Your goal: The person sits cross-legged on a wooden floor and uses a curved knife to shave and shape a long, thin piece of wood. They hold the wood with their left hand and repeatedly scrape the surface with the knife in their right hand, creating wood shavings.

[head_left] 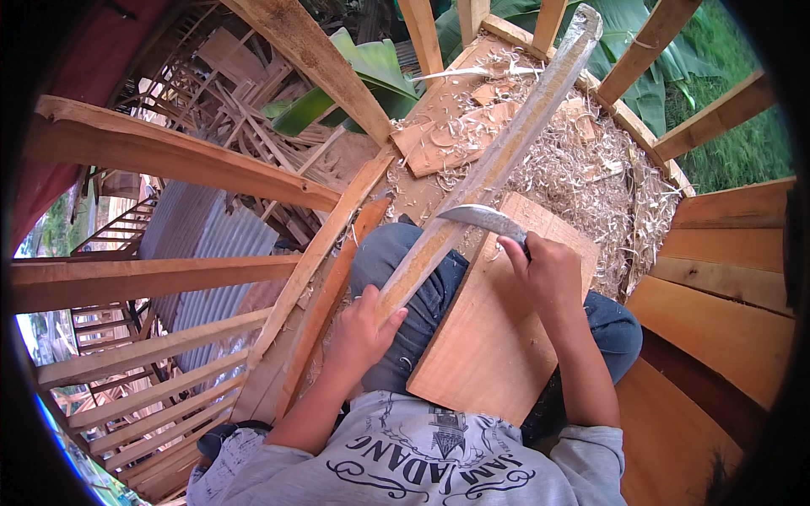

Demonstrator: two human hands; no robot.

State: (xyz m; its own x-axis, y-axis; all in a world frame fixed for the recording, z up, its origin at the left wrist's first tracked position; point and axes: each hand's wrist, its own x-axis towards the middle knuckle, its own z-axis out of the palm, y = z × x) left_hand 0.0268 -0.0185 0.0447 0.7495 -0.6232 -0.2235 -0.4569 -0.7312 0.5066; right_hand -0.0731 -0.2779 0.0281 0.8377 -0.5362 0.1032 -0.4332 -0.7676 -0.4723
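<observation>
The right hand (547,274) is closed around the handle of a curved knife (485,218), its blade crossing the long stick (504,158); contact cannot be confirmed. The left hand (361,336) is clamped on the stick's near end, beside the lap-supported board (498,337), with shavings (582,181) beyond. A loose grip or glancing blade could cut the left hand or jeans (392,257).

Metal blade (484,218), smooth wooden board (485,346)
</observation>
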